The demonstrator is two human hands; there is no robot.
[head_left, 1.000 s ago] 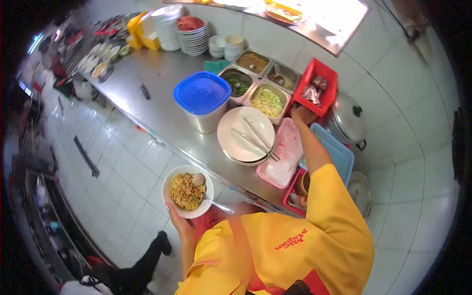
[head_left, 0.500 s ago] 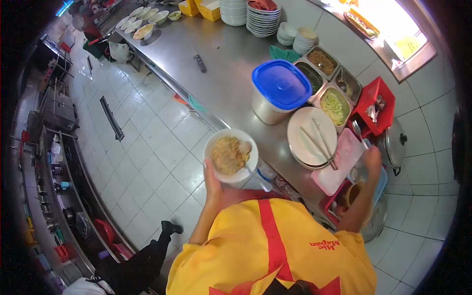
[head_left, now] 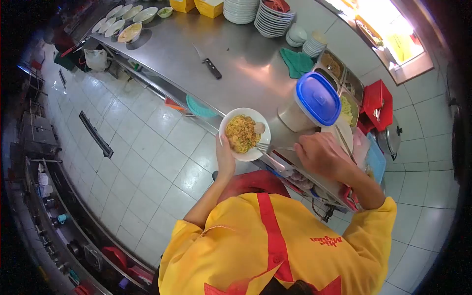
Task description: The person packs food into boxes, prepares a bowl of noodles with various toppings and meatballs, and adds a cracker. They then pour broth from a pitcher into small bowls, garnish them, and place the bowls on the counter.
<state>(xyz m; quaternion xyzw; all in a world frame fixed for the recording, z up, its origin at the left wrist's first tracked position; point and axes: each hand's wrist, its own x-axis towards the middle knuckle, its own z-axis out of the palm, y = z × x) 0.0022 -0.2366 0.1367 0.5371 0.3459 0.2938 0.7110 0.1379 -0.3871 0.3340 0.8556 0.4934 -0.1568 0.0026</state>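
Observation:
My left hand [head_left: 225, 156] holds a white bowl of yellow noodles [head_left: 244, 133] by its near rim, out over the front edge of the steel counter [head_left: 246, 54]. A spoon handle [head_left: 273, 160] sticks out of the bowl toward me. Just right of the bowl, my right hand [head_left: 319, 155] is closed on a fork [head_left: 269, 147], whose tines rest at the bowl's right rim. I wear a yellow top with red straps.
A blue-lidded tub [head_left: 318, 98] stands right behind my right hand, with metal topping trays [head_left: 344, 88], a red basket [head_left: 376, 105] and a white plate [head_left: 344, 135] beyond. A knife [head_left: 209, 65], green cloth [head_left: 297, 61], plate stacks [head_left: 273, 17] and filled bowls [head_left: 123, 27] sit farther along.
My right hand has come back from the red basket at the right to the bowl, now with a fork in it. My left hand has raised the bowl toward the counter edge.

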